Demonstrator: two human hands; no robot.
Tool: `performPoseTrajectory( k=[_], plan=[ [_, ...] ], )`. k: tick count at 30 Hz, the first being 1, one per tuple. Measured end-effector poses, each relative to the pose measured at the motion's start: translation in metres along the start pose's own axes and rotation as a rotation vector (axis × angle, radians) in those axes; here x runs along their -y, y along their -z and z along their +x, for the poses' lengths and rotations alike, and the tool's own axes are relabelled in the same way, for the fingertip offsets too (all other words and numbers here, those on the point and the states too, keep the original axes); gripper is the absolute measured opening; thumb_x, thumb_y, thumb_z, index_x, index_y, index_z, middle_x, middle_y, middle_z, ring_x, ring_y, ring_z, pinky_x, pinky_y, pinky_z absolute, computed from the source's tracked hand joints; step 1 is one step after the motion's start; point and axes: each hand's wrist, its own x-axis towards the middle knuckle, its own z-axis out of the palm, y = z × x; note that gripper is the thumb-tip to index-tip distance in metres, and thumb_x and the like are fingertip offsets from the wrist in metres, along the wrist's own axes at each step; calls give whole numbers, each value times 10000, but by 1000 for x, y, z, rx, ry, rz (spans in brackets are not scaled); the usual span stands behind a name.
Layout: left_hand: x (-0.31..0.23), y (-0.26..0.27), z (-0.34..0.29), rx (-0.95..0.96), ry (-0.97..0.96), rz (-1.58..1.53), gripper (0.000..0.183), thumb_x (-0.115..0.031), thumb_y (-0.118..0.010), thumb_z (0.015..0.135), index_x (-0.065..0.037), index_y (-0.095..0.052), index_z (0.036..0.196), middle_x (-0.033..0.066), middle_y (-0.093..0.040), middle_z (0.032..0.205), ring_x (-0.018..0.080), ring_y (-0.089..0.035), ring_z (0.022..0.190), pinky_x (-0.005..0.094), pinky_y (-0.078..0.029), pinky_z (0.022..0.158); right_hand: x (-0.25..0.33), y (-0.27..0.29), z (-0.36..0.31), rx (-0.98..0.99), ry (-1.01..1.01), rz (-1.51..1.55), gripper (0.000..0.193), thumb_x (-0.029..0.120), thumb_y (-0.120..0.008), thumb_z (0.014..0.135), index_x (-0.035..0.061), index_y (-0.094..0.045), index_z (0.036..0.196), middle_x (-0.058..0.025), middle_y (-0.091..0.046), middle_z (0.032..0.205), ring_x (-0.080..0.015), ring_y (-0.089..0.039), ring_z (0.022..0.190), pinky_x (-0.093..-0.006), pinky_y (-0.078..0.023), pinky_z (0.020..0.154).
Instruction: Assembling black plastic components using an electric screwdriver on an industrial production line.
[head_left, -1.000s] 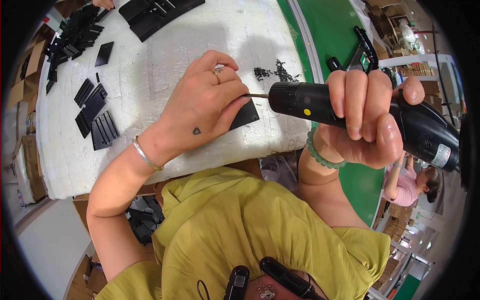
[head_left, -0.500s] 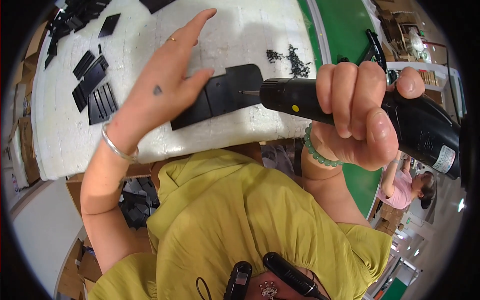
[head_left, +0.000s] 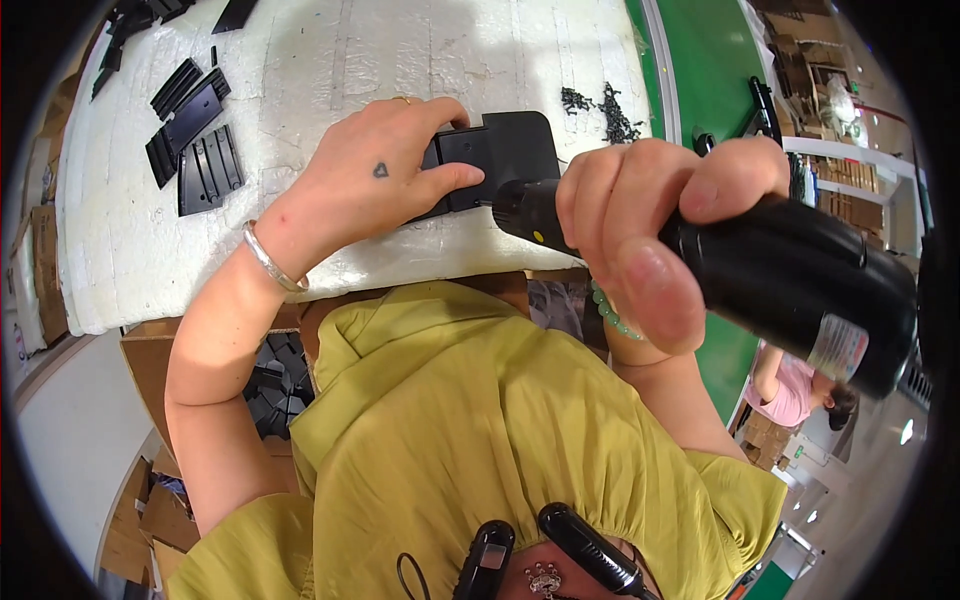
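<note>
My right hand [head_left: 640, 225] is wrapped round a black electric screwdriver [head_left: 790, 285]. The tool's tip points left and meets the near edge of a flat black plastic panel [head_left: 525, 150], close to my left thumb. My left hand [head_left: 400, 165] grips the panel's left part, thumb on top and fingers over the far edge. Part of the panel lies hidden under that hand. Beyond the panel, a scatter of small black screws [head_left: 618, 115] rests on the white padded table [head_left: 350, 60].
Several black plastic plates [head_left: 200, 130] lie at the table's left, with more at the far left corner. A cardboard box of dark parts [head_left: 280, 385] stands below the table's near edge. Beside the table runs a green surface [head_left: 705, 60]. A person in pink [head_left: 785, 390] is at the right.
My left hand has come down from above the panel and now grips it. The screwdriver has moved left and down, bringing its tip to the panel's near edge.
</note>
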Motion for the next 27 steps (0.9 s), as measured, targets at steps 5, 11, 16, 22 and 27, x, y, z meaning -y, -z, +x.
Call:
performPoseTrajectory(
  k=[5,11,16,22,27],
  plan=[
    [7,-8,-4,-77,-44,-33,368,-330,-650,775,-64,-571,1015,130,-610,826,314,-570,829,397,-451,711,2,-10,-1,-28,-51,-66,308,4,-594,789,122,-370,963,-18,-466,615,-131,-413,495,-276,-365,506],
    [4,-9,2,-79,-45,-46,368,-313,-660,767,-62,-572,1021,132,-611,822,316,-576,848,401,-456,723,4,-10,2,-57,-75,-132,311,-2,-599,776,120,-347,912,-21,-464,594,-129,-412,474,-276,-368,488],
    [9,-7,-3,-115,-23,-36,370,-311,-667,754,-57,-585,1010,143,-619,837,326,-578,852,401,-456,731,-7,-12,5,-29,-57,-120,322,-12,-599,761,115,-335,897,-22,-468,599,-126,-422,475,-279,-373,485],
    [8,3,-1,-271,67,-268,423,-283,-699,724,-50,-592,1061,146,-636,866,288,-603,835,352,-464,729,5,-5,6,-332,12,147,343,101,-524,802,88,-406,1123,17,-393,625,-71,-362,494,-241,-330,505],
    [-30,27,-15,-432,72,-1298,505,-135,-711,768,35,-499,1194,32,-596,916,87,-556,810,216,-456,719,22,5,3,-602,-126,-61,630,137,-646,728,8,-356,1271,-87,-550,928,-113,-500,650,-244,-427,609]
  ],
)
